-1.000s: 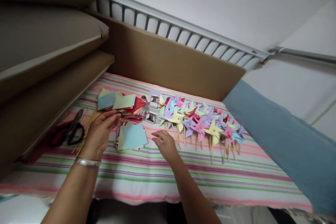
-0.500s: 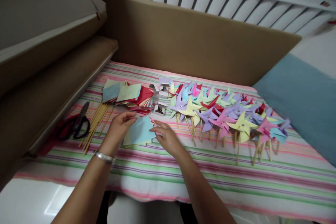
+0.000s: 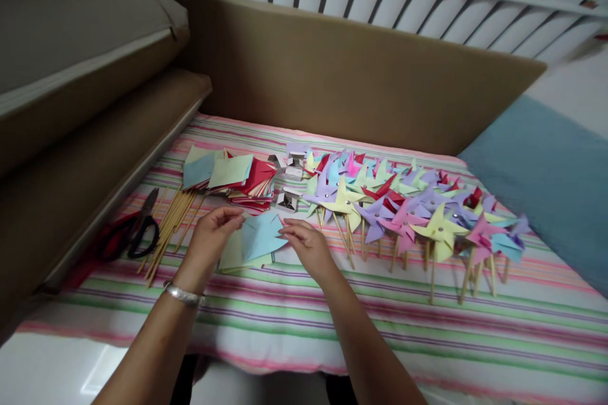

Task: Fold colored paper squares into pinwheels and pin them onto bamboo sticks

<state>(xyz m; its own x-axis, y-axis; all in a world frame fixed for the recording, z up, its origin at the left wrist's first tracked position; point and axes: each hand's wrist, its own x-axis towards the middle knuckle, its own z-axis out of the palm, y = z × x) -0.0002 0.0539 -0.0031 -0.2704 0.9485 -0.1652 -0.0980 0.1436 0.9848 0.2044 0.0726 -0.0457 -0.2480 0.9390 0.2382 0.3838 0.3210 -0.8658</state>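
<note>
A square of light-blue paper (image 3: 261, 235), with slits at its corners, is raised a little between my two hands. My left hand (image 3: 211, 234) pinches it by the upper left corner, a silver bangle round that wrist. At the opposite side, my right hand (image 3: 306, 245) has thumb and fingers closed on the paper's right edge. Beneath it lies a pale green sheet (image 3: 231, 254), partly covered. Just beyond my fingers is a small open box (image 3: 287, 200) with metal pieces inside.
Stacks of coloured paper squares (image 3: 231, 171) lie behind my left hand. Wooden sticks (image 3: 171, 228) and black-handled scissors (image 3: 135, 231) rest at left. Many finished paper pinwheels (image 3: 439, 231) spread across the right. A brown board (image 3: 332, 69) stands at the back; cushions (image 3: 95, 114) rise at left.
The light-blue paper has shifted right and lifted off the pale green sheet, baring more of it. My right hand has moved slightly right along with the paper's edge.
</note>
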